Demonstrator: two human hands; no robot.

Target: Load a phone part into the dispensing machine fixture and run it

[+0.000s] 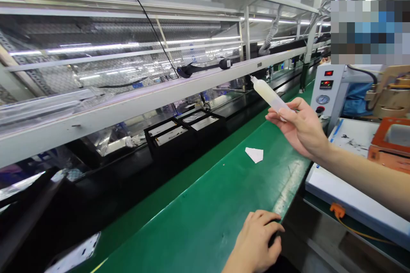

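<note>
My right hand (299, 123) is raised above the green bench, its thumb and fingers closed round the lower end of a translucent squeeze bottle (267, 93). The bottle is tilted, with its thin nozzle pointing up and left, and cloudy pale contents show through its wall. My left hand (258, 236) rests at the near edge of the green bench top (205, 204). Its fingers are bent and its thumb stands apart from them, with no object visible in it. A small white paper scrap (255, 155) lies on the bench between the two hands.
Black trays with white-topped pieces (184, 130) stand along the line behind the bench. A white panel (77, 254) lies at the lower left. A metal shelf beam (128, 98) crosses above. To the right stands a machine with a gauge (322, 99) and an orange-red frame (389, 153).
</note>
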